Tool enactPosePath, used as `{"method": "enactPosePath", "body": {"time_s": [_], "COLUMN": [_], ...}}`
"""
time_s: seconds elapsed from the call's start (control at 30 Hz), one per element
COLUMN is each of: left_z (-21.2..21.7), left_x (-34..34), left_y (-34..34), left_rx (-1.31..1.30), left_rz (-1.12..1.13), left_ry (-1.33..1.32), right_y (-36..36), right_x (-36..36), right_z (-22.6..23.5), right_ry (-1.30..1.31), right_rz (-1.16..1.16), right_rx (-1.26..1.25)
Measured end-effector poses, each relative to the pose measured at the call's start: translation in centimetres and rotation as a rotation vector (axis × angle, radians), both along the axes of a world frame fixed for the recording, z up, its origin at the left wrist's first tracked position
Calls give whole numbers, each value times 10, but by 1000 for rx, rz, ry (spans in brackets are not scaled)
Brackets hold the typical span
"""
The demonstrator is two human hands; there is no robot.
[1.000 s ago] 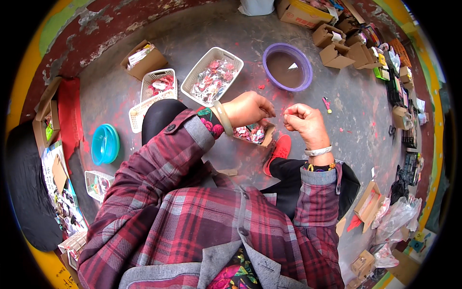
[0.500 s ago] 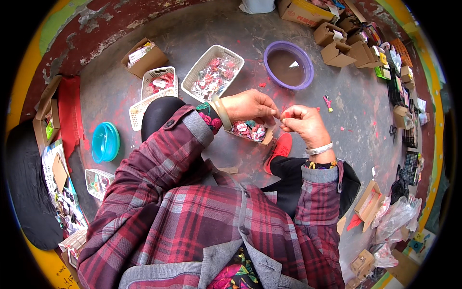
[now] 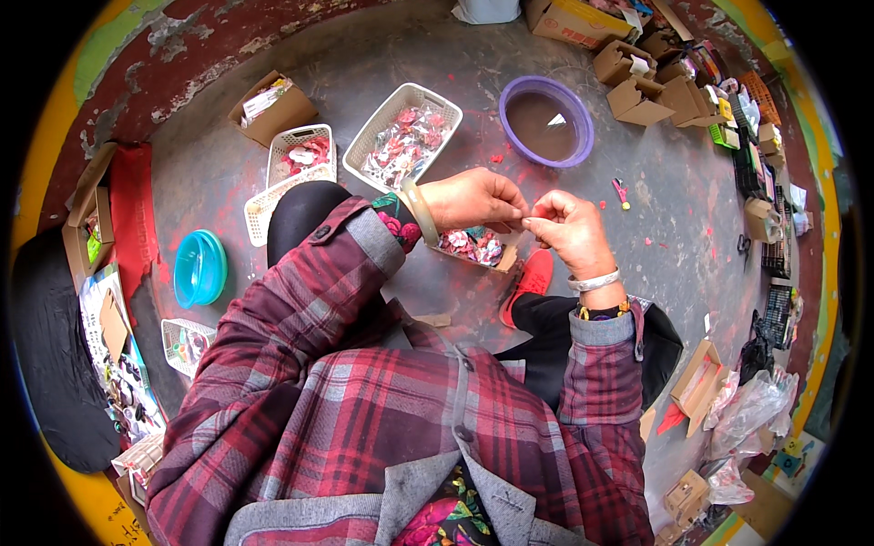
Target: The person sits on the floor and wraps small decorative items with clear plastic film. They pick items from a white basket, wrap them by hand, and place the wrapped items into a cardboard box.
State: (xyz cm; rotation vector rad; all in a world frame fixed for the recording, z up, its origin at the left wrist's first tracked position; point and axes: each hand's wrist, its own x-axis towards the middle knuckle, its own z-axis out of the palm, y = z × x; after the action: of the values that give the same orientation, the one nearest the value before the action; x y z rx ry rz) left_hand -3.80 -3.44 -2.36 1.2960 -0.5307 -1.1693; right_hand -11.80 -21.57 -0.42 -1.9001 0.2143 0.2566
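Note:
My left hand (image 3: 475, 198) and my right hand (image 3: 572, 229) meet fingertip to fingertip above a small cardboard box (image 3: 506, 258). Both are closed in a pinch. Whatever lies between the fingers is too small to make out. Red, white and teal scraps (image 3: 472, 244) fill the box below, partly covered by my left hand. Beyond my hands stands a white plastic basket (image 3: 351, 156) holding red and clear-wrapped pieces.
A purple basin (image 3: 503, 116) of dark water stands far right of the basket. Smaller white baskets (image 3: 271, 169) and a teal basin (image 3: 217, 282) are at left. Cardboard boxes (image 3: 635, 102) and crates line the right wall. A pink tool (image 3: 620, 190) lies on the floor.
My right hand has shifted slightly up and left, and its fingertips now meet those of my left hand. The left hand has barely moved.

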Motion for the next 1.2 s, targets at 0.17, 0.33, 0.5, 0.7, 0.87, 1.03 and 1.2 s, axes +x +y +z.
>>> {"method": "enactPosePath", "body": {"time_s": [0.17,0.33,0.5,0.7,0.87,1.03,1.2], "left_z": [4,-9,-6,2,-6,-3,3], "left_x": [-2,-1,0,2,0,4,13], "left_y": [-8,-8,-4,3,9,12,21], "left_rx": [122,115,134,322,199,198,191], "left_rz": [40,121,191,193,344,474,633], "left_ry": [-160,-184,-174,-615,-915,-967,-784], "right_y": [10,27,31,36,40,36,38], "right_x": [4,9,13,16,17,22,26], "right_z": [-6,4,-6,-8,-8,-13,-24], "right_ry": [-252,-344,-495,-526,-466,-424,-575], "right_rz": [-14,8,50,38,3,-121,-407], "right_rx": [-382,-552,-686,-714,-577,-209,-100]}}
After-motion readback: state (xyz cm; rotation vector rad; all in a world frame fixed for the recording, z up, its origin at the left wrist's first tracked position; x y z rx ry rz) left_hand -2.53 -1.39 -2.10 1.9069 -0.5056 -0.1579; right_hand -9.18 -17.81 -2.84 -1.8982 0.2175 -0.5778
